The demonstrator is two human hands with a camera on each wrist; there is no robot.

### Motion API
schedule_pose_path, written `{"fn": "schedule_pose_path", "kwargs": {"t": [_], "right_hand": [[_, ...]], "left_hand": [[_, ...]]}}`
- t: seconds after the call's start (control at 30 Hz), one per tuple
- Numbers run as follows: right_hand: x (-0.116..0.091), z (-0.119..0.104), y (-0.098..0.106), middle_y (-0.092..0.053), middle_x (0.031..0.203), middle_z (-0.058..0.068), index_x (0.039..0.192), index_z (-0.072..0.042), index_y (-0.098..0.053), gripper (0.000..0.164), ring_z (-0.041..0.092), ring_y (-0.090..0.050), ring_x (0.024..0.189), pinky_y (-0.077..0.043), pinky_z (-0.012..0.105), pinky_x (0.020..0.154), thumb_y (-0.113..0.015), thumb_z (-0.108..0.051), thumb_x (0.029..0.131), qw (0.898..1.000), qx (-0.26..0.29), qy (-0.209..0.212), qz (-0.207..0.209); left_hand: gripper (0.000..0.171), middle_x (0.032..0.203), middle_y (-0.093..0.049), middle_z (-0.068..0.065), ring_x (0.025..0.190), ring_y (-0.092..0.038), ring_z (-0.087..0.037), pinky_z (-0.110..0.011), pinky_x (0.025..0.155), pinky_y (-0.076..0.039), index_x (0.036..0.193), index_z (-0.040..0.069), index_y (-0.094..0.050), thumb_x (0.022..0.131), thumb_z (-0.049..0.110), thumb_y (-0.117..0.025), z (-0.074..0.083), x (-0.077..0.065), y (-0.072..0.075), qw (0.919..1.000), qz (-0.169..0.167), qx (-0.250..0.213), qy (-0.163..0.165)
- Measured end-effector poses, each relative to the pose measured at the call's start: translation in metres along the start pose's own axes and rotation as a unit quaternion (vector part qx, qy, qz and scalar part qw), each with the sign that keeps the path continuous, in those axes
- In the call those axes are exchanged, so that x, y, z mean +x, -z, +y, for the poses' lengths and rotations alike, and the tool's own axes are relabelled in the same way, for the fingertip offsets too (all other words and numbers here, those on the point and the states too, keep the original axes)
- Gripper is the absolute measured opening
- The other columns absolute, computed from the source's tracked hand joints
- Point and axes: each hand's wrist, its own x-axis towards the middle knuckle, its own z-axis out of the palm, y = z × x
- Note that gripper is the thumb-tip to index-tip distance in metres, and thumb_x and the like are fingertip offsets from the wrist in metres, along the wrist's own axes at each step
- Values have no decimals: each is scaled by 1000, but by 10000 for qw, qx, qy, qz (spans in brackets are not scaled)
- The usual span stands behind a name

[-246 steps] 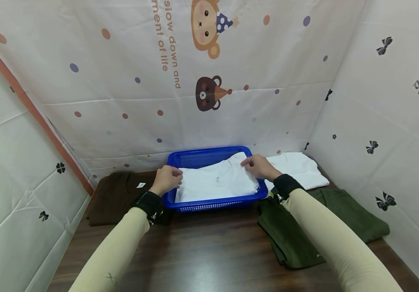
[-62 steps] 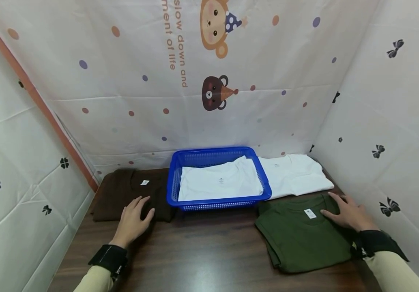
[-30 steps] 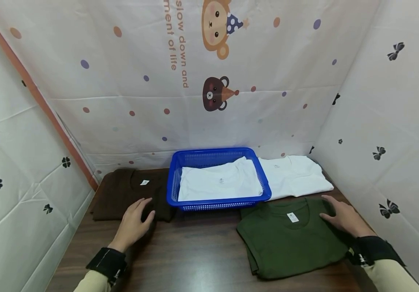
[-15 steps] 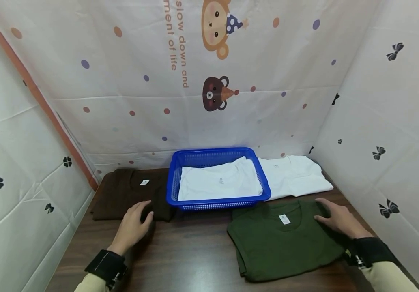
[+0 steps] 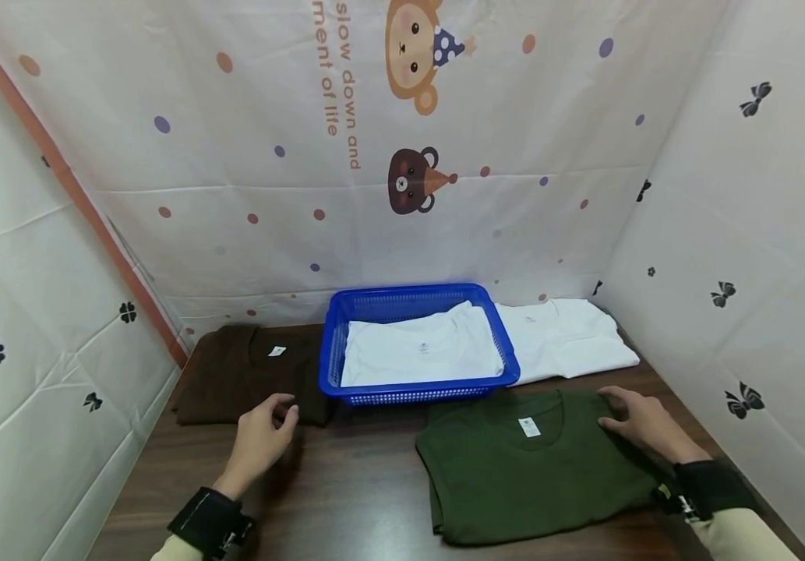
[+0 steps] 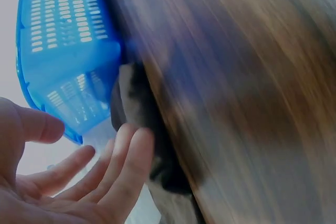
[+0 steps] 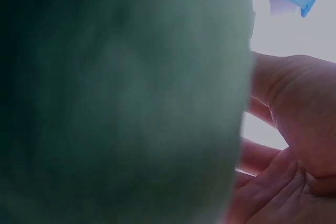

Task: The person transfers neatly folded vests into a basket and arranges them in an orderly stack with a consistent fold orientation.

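A folded green T-shirt [image 5: 514, 475] with a white neck label lies at the front right of the table. My right hand [image 5: 644, 425] is at its upper right corner, thumb and fingers spread over that edge. Green cloth fills most of the right wrist view and hides the fingertips of the right hand [image 7: 294, 124]. My left hand [image 5: 262, 444] hovers in front of a folded brown shirt [image 5: 234, 382], fingers loosely bent, holding nothing. In the left wrist view its fingers [image 6: 128, 166] are apart from the brown cloth. Behind both hands, a blue plastic basket [image 5: 419, 393] holds a folded white T-shirt [image 5: 419, 351].
Another folded white shirt [image 5: 563, 339] lies to the right of the basket. The wooden table [image 5: 353, 483] is bounded by a patterned back cloth [image 5: 234, 257] and side cloths. Brown wood shows between the left hand and the green shirt.
The white shirt went into the basket and both hands left it. Since then the green T-shirt has slid left with my right hand at its edge. The left hand's fingers have drawn closer together.
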Motion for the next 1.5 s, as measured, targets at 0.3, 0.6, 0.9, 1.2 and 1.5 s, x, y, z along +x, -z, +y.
{"fn": "schedule_pose_path", "kwargs": {"t": [0.3,0.6,0.9,1.2,1.5], "right_hand": [[-2,-6,-4,-73,92,15,131,9,-59,51,32,-70,82,-57,47,67,-79,-11,89,9995,320,10,-70],[-3,-17,-8,-72,90,8,133,7,-58,51,23,-68,76,-56,36,60,-78,-12,90,9980,604,20,-188],[-3,-33,-15,-69,86,5,136,7,-56,51,17,-65,68,-56,31,54,-76,-9,92,9933,1082,-152,-379],[-4,-50,-22,-66,84,5,136,6,-57,50,18,-66,67,-57,30,52,-75,-7,92,9890,1410,-198,-411],[-2,-68,-33,-63,81,4,134,5,-58,48,19,-65,59,-56,31,49,-76,-6,91,9865,1571,-244,-406]], "left_hand": [[31,85,-72,-15,61,-70,-25,-39,54,-60,125,-7,-63,104,15,-60,16,-8,-2,9653,-1446,-1420,1649],[39,86,-75,-18,69,-74,-31,-42,58,-61,126,-14,-58,108,21,-54,23,-12,-8,9309,-2319,-2062,1925],[41,89,-75,-19,72,-75,-31,-42,60,-62,125,-15,-58,108,22,-54,24,-14,-10,9244,-2440,-2173,1970],[44,88,-75,-17,73,-75,-30,-42,61,-62,128,-15,-58,108,24,-54,27,-15,-12,9164,-2622,-2175,2100],[47,90,-75,-18,74,-75,-30,-43,62,-62,133,-12,-53,109,28,-53,27,-15,-13,9107,-2801,-2311,1970]]}}
